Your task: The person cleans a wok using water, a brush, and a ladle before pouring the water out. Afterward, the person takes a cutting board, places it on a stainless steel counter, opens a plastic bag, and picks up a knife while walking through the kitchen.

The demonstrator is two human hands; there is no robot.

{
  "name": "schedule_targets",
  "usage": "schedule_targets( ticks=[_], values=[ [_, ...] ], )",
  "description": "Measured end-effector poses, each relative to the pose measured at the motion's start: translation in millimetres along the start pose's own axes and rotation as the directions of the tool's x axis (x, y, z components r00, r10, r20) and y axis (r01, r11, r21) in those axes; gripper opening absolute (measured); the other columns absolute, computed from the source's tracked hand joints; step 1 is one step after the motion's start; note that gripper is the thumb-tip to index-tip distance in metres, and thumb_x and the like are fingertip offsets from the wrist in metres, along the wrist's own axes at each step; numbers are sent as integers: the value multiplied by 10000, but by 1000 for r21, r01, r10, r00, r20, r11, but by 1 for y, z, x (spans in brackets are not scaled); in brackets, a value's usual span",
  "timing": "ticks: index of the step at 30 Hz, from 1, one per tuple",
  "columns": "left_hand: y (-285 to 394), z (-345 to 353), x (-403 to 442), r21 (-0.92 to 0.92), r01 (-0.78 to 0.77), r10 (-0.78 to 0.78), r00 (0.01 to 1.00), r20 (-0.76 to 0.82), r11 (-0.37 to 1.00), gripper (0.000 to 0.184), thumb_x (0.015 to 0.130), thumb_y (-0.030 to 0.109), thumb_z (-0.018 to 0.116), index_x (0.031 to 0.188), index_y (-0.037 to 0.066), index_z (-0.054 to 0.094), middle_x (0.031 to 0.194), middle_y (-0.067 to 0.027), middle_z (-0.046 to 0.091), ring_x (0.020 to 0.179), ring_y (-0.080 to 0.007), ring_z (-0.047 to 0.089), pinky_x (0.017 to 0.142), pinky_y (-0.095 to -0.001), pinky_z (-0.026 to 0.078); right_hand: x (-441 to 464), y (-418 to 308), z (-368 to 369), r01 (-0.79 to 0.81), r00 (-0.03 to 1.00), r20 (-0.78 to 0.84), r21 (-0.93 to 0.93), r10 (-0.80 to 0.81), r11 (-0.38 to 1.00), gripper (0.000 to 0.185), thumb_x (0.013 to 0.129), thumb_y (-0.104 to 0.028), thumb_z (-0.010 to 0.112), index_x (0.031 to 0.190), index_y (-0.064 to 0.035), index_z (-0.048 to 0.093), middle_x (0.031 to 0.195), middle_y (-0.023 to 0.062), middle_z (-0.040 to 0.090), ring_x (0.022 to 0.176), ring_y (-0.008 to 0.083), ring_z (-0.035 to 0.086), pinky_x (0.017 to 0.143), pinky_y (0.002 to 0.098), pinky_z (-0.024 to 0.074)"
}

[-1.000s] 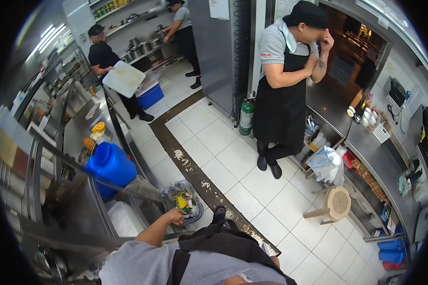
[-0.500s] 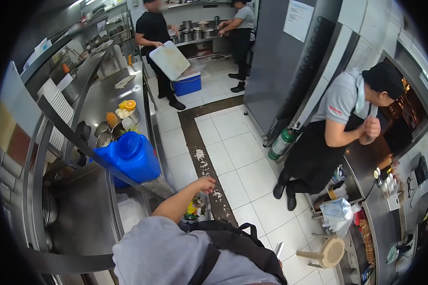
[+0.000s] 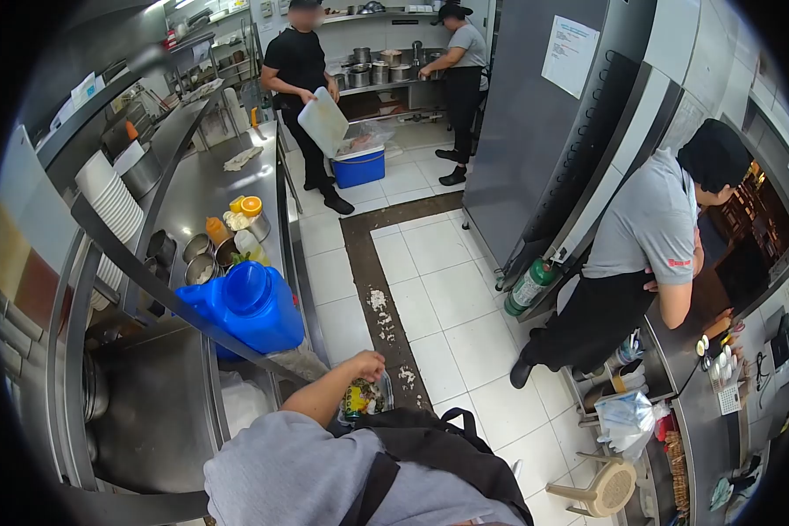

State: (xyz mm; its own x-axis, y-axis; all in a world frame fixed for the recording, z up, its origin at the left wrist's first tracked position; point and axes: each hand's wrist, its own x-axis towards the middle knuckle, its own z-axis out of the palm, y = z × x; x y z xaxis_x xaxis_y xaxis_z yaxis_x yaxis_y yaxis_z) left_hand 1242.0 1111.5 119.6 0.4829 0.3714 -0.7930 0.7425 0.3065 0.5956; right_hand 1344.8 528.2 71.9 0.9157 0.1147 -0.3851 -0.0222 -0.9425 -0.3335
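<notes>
My left hand (image 3: 366, 366) hangs forward of my body with its fingers curled in. What it holds, if anything, is hidden. Below and behind it in the view is an open bin or tub with mixed scraps (image 3: 359, 400) and something yellow in it. A blue plastic jug (image 3: 252, 302) stands on the counter to the left of the hand, apart from it. My right hand is out of view; only a small white edge (image 3: 517, 467) shows beside my apron (image 3: 438, 447), too little to name.
A steel counter (image 3: 245, 175) runs along the left, with cut oranges (image 3: 251, 206) and bowls. A person in black holds a lid (image 3: 323, 123) over a blue cooler (image 3: 359, 169). Another leans at the right counter. A beige stool (image 3: 609, 489) and green cylinder (image 3: 528, 287) stand on the floor.
My left hand has swung slightly left and down. The co-worker at the right has leaned further onto the counter. The lid has tilted up off the cooler, showing its contents.
</notes>
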Motion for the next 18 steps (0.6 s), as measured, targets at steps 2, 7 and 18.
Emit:
schedule_targets(
  ticks=[2, 7, 18],
  values=[
    [-10, 5, -1, 43, 33, -33, 999, 3, 999, 382, 739, 76, 575, 1113, 93, 501, 794, -63, 594, 626, -176, 601, 522, -341, 499, -2, -49, -43, -16, 1000, -22, 23, 17, 1000, 247, 650, -159, 583, 751, 66, 572, 752, 265, 596, 751, 417, 594, 687, 465, 474],
    [-22, 9, 1, 245, 90, -102, 994, 36, 965, 411, 773, 134, 588, 1170, 107, 484, 840, -48, 598, 645, -144, 607, 518, -292, 478, 16, -73, -38, -29, 999, -11, 38, 30, 999, 253, 646, -155, 586, 775, 63, 569, 800, 267, 595, 786, 411, 589, 722, 454, 470],
    [-77, -24, 17, 663, 106, -85, 994, -64, 741, 267, 712, 84, 458, 904, 23, 634, 699, -131, 642, 557, -227, 629, 483, -357, 522, 11, -15, 24, 59, 996, 72, 36, -62, 998, 268, 630, -188, 604, 766, 42, 585, 771, 249, 608, 765, 402, 599, 702, 463, 480]
  ],
)
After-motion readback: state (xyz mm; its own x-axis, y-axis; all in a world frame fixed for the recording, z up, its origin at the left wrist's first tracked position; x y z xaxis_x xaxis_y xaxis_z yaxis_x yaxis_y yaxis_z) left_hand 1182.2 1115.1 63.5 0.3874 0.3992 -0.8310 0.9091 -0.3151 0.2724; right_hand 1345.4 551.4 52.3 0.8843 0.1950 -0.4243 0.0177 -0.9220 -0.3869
